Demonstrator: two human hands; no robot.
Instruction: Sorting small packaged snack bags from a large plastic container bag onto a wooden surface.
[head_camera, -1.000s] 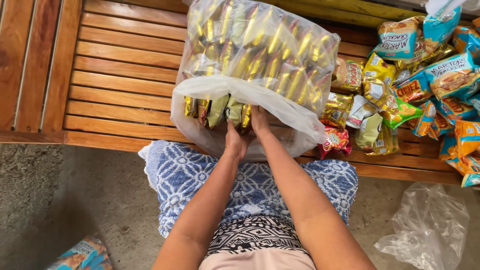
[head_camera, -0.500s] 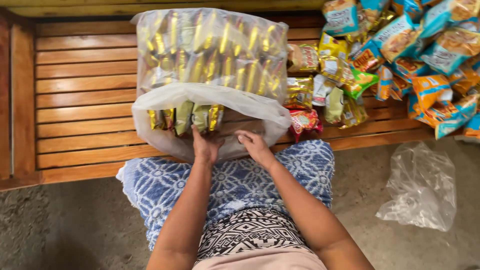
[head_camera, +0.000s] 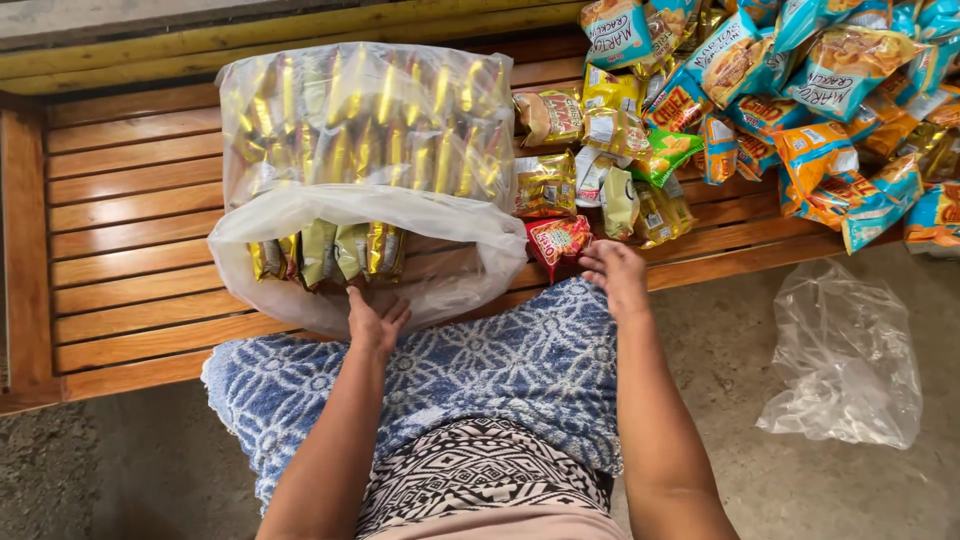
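Lying on its side on the wooden counter (head_camera: 130, 250), a big clear plastic bag (head_camera: 365, 190) is being held at its open mouth, which is turned toward the person. The lower edge of the mouth is being touched by the left hand (head_camera: 375, 322), whose fingers are spread and pressed on the plastic; whether the film is being pinched cannot be told. Gold and green snack packets (head_camera: 330, 250) are being kept inside the bag in upright rows, and one row is showing at the mouth, just above the left hand.

The right hand (head_camera: 612, 272) is being stretched, open and holding nothing, toward a small red packet (head_camera: 558, 240), which is lying just beside the bag's mouth at the front edge of the counter. The fingertips are very near the red packet, but contact cannot be confirmed.

Judging from this, the step in hand seems to be the filling of the bag with loose packets. For the next move, a firm pinch on the red packet is probably being called for, while the mouth is being kept wide by the left hand.

A heap of loose packets (head_camera: 800, 110), blue, orange and yellow, is lying on the counter to the right. A second plastic bag (head_camera: 845, 360), crumpled and seemingly empty, is lying on the concrete floor (head_camera: 120, 480).
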